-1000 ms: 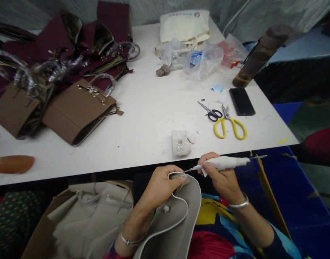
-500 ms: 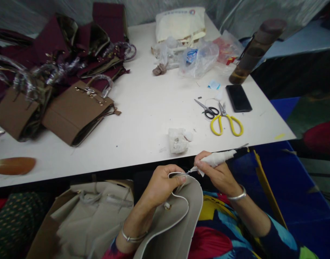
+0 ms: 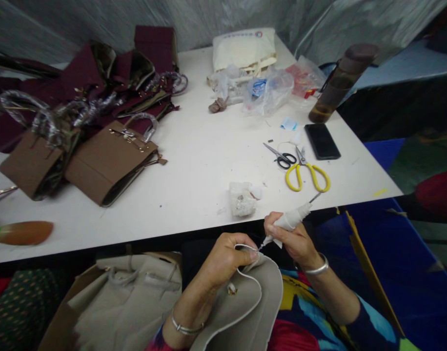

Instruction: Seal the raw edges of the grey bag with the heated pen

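- The left hand pinches the upper edge of a pale grey handbag piece, thumb on the near side and fingers behind.
- That piece hangs below the table's front edge, over the person's lap, its rims curving in two loose waves; a small metal fitting shows on its inner face.
- The right hand is closed around a white-wrapped tool, held aslant, with a thin metal rod sticking out at the upper end.
- The tool's narrow lower tip points at the edge beside the left thumb; it seems to meet the material there, though the spot is too small to be sure.
- On the white table, just beyond the hands, sits a whitish, plastic-wrapped lump.
- To its right lie yellow-handled scissors and black-handled scissors, with a black phone near them and a dark bottle behind.
- A brown handbag lies at the left, before a heap of maroon bags.
- Below the table, a carton holds more pale grey bags.
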Demonstrator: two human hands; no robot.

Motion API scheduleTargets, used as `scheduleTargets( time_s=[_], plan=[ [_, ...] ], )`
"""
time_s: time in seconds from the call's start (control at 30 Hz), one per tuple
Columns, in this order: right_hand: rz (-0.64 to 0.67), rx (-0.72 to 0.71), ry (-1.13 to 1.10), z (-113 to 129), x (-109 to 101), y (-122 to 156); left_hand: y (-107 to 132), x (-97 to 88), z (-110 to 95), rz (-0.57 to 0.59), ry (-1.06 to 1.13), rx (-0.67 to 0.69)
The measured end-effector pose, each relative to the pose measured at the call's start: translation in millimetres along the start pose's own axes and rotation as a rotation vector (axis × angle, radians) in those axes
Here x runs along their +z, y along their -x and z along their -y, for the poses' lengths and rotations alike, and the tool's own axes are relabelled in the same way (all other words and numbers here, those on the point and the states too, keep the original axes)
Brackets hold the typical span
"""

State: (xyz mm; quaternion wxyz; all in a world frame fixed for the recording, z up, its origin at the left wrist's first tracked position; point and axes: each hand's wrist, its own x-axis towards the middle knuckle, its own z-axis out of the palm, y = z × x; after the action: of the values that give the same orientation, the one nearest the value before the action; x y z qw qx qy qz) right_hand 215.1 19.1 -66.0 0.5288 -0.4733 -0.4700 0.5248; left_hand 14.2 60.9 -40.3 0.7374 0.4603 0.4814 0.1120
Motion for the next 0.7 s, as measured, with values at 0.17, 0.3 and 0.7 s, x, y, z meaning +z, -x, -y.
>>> scheduleTargets(
  time_s=[0.17,0.3,0.7],
  plan=[
    [-0.38,-0.149,0.24,4,14,-6,5,-8.8,-3,-0.149,-0.034,0.098],
    [-0.373,-0.24,0.425,10,20,-12,10,-16.3,-6,-0.281,-0.167,0.128],
    [-0.24,-0.368,0.695,2,22,-21,11,-23.0,4,-0.288,-0.053,0.119]
  ],
)
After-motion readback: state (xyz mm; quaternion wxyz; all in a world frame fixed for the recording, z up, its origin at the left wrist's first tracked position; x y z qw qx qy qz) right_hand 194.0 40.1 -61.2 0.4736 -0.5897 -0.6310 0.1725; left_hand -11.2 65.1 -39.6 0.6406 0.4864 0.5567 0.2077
